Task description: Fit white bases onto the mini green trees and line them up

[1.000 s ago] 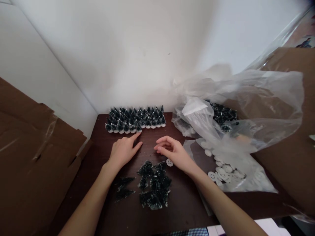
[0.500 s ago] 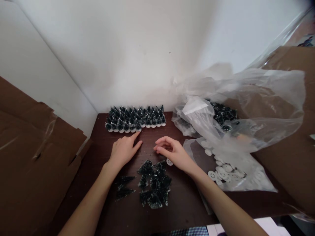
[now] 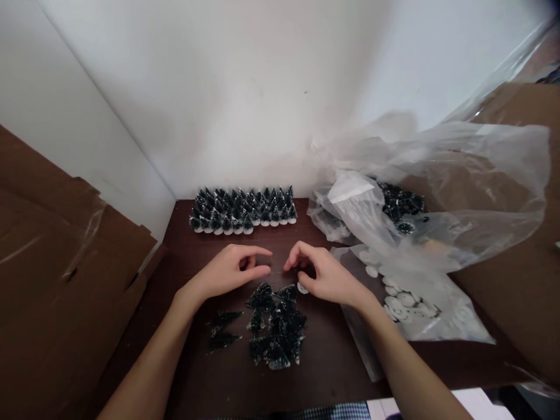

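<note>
My left hand (image 3: 231, 270) hovers over the table with thumb and forefinger apart and nothing between them. Facing it, my right hand (image 3: 326, 273) is also open, its fingers curved and its thumb near a white round base (image 3: 302, 288) that it partly covers. Just below both hands lies a loose pile of small dark green, snow-tipped miniature trees (image 3: 280, 329). A few more miniature trees (image 3: 224, 337) lie on their sides left of the pile. Behind my hands, rows of miniature trees (image 3: 242, 211) stand upright on white bases against the wall.
At the right, a clear plastic bag (image 3: 464, 321) holds many white round bases (image 3: 405, 303). Another crumpled plastic bag (image 3: 354, 201) lies behind it, with more dark trees (image 3: 400, 204) in it. Cardboard (image 3: 65, 280) stands at the left, and more cardboard (image 3: 516, 280) at the right.
My left hand has drawn back from the front row of standing trees toward my right hand. My right thumb has lowered toward the white base on the table.
</note>
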Motion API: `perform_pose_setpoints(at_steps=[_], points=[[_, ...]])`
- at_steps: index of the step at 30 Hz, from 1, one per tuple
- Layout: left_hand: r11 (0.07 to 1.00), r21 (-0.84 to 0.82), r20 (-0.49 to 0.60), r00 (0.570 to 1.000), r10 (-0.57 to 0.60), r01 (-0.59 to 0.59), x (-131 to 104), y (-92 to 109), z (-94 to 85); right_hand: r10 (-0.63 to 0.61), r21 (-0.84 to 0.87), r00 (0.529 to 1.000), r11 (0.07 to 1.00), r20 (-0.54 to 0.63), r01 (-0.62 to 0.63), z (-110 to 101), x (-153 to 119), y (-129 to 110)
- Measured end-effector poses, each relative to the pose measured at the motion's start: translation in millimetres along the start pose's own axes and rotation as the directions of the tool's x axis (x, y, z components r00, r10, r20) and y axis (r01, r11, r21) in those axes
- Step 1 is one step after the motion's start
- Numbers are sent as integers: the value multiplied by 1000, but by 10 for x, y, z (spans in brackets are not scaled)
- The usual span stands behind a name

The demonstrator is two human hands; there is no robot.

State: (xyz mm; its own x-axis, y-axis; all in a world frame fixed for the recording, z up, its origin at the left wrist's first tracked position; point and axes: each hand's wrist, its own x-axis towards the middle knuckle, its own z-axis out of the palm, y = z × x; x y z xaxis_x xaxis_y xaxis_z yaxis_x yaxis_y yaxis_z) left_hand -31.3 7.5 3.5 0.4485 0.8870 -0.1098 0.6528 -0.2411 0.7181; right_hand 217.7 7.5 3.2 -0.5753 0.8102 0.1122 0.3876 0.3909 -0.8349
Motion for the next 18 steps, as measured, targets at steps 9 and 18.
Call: perform_pose_setpoints(at_steps=[9,18], points=[[968,-168,229,948,221,-185,-45,102,81,-18,-161,970,985,241,58,6,-46,-40],[976,-103,233,949,211,-192,-37,114,174,-25,-288,963,952,267,104,30,-56,-8]])
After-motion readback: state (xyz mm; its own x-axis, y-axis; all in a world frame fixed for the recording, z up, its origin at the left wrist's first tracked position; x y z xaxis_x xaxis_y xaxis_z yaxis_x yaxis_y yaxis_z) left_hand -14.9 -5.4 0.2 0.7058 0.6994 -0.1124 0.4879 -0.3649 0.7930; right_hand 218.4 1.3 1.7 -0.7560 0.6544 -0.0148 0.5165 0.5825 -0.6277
